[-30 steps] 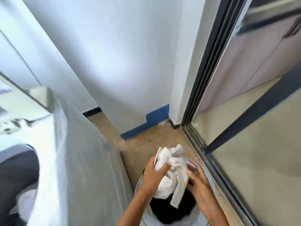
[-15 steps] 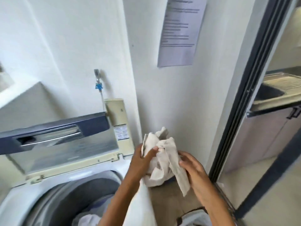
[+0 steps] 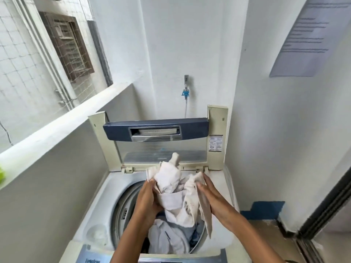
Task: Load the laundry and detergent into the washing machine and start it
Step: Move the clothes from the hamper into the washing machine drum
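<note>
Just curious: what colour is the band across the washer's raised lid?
The band is navy blue; head view.

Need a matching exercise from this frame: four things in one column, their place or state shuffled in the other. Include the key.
Things
1. washer lid
2. white cloth bundle
3. blue-grey clothes
4. paper notice

Place or state
A. on the wall at right
B. lying inside the drum
C. raised, standing open at the back of the machine
D. held by the left hand and right hand over the drum opening

Pairs: 1-C, 2-D, 3-B, 4-A
</note>
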The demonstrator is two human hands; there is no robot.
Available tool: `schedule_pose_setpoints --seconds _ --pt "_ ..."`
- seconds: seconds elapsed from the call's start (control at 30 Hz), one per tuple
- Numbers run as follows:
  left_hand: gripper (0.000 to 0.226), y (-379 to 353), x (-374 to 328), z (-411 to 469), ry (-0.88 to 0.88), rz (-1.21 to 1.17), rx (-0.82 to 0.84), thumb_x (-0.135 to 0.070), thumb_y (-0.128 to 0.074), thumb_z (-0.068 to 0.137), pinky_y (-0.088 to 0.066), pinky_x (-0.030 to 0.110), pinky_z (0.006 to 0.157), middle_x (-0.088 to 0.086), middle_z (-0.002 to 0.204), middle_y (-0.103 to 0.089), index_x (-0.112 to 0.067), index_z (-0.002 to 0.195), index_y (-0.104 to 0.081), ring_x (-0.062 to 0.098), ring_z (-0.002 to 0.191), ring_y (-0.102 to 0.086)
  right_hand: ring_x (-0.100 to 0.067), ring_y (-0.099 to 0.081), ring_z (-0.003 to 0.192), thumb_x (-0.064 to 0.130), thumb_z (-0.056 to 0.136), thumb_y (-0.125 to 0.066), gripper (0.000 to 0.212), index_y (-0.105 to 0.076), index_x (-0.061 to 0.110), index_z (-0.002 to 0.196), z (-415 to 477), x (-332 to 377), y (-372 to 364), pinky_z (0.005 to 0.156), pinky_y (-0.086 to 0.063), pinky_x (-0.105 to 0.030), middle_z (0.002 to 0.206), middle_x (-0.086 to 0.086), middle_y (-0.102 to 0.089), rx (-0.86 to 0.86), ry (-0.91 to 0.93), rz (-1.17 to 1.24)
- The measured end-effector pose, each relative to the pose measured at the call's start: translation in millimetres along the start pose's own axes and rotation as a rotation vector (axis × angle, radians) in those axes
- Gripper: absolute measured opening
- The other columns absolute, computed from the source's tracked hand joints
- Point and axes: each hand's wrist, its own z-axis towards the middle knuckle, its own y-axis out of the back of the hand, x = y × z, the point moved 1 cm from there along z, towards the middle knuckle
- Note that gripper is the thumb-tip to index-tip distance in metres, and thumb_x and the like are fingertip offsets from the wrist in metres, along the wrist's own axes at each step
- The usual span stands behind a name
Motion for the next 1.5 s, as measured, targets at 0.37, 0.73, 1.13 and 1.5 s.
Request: schedule_pose_setpoints --seconds 0.37,0.73,1.13,1.5 --pt "0.034 45.5 -23.9 15.4 0.109 -0.420 -0.112 -0.020 -0.025 0.101 -0.055 0.032 0.045 0.010 0.059 -0.071 -0.007 0.093 -0.055 0.026 0.069 -0.066 -0.014 -0.050 0.109 -0.001 0.084 -0.054 0.041 -0.050 0.017 0.121 41.8 -30.6 14.4 0.084 -0.043 -0.024 0.122 -0.003 -0.052 -0.081 -0.119 -0.608" --pt "0.032 26.7 -12.6 23.2 0.134 -0.637 0.002 -0.018 -0.038 0.096 -0.049 0.023 0.063 0.001 0.037 -0.046 -0.013 0.065 -0.042 0.009 0.040 -0.048 -0.012 -0.062 0.087 0.013 0.090 -0.057 0.012 -0.064 0.010 0.099 40.9 -33.8 -52.2 0.076 -0.047 -0.022 0.098 -0.003 -0.066 0.130 0.023 -0.387" --pt "0.023 77.0 -30.1 42.6 -0.327 0.597 -0.168 -0.027 -0.037 0.099 -0.045 0.030 0.061 0.016 0.085 -0.067 -0.011 0.087 -0.049 0.030 0.065 -0.069 -0.012 -0.052 0.080 0.000 0.088 -0.055 0.014 -0.064 0.009 0.086 54.1 9.8 11.9 0.064 -0.035 -0.008 0.083 -0.003 -0.059 -0.237 0.191 -0.379" --pt "0.033 62.2 -25.4 49.6 -0.428 0.511 0.051 -0.014 -0.041 0.099 -0.025 0.019 0.104 -0.014 0.130 -0.037 -0.012 0.132 -0.046 0.002 0.122 -0.037 -0.022 -0.060 0.102 -0.011 0.088 -0.036 0.045 -0.065 0.012 0.113 67.6 -3.9 -16.7 0.085 -0.047 -0.025 0.122 0.000 -0.059 -0.299 0.174 -0.252"
